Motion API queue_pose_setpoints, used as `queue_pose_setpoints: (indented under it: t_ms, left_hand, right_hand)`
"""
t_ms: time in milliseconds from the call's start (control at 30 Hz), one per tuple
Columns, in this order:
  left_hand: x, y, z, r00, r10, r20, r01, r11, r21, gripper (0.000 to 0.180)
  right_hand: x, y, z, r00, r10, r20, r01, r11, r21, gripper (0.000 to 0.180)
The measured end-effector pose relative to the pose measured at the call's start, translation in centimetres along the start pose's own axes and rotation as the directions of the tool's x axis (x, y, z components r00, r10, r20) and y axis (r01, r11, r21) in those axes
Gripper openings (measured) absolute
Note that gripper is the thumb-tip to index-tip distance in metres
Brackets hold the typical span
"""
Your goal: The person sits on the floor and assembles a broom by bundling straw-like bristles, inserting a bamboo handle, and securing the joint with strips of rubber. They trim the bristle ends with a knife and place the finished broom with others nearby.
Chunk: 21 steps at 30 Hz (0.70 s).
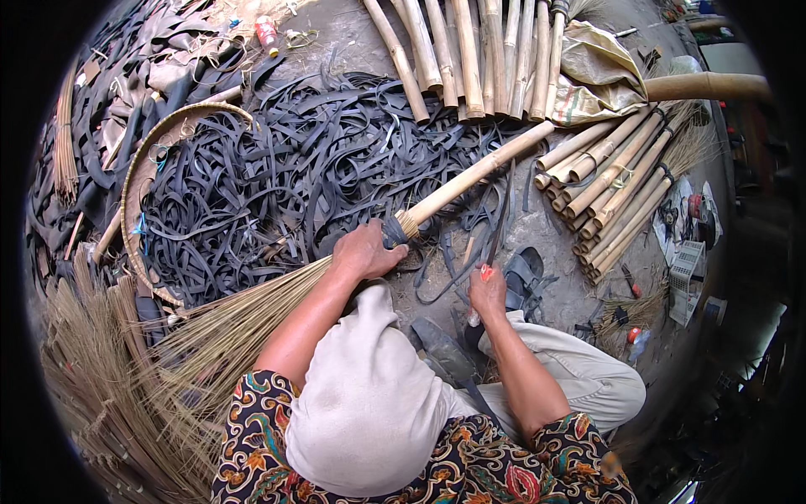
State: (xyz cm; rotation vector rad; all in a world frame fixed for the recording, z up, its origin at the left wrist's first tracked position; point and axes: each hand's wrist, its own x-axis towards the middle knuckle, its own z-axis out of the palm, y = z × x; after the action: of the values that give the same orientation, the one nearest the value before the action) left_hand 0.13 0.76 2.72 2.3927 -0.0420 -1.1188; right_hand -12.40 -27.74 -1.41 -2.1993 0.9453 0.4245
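A stick broom lies slantwise across my left knee, its bamboo handle (483,168) pointing up and right and its thin bristles (243,315) fanning down and left. Dark rubber strip (393,233) is wound round the broom where handle and bristles meet. My left hand (368,250) is closed over the broom at this binding. Lower right of it, my right hand (489,294) is a fist round a slim thing, red-orange above the fingers and pale below. A long dark strip or blade (504,210) rises from near that fist; whether it joins the thing held I cannot tell.
A heap of black rubber strips (336,143) spreads ahead, partly in a round woven tray (130,197). Bamboo-handled brooms (609,185) are stacked right, more bamboo poles (478,59) at the back beside a woven sack (598,71). Loose bristles (92,378) lie left; a sandal (525,277) sits near my right hand.
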Motion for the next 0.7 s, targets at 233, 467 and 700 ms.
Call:
queue_pose_setpoints:
  t_ms: [233, 467, 700]
  left_hand:
    - [0.4, 0.4, -0.2, 1.0, -0.011, -0.013, 0.012, 0.999, 0.049, 0.087]
    - [1.8, -0.8, -1.1, 0.997, 0.03, 0.072, -0.031, 0.999, 0.016, 0.079]
    - [1.5, -0.4, -1.4, 0.995, -0.002, 0.104, 0.001, 1.0, 0.017, 0.067]
  right_hand:
    - [-0.2, -6.5, -6.2, 0.838, -0.408, 0.363, 0.51, 0.82, -0.258, 0.031]
    - [-3.5, -7.7, -4.4, 0.785, -0.452, 0.424, 0.543, 0.831, -0.118, 0.035]
    - [-1.7, -6.3, -2.4, 0.803, -0.315, 0.506, 0.471, 0.855, -0.217, 0.038]
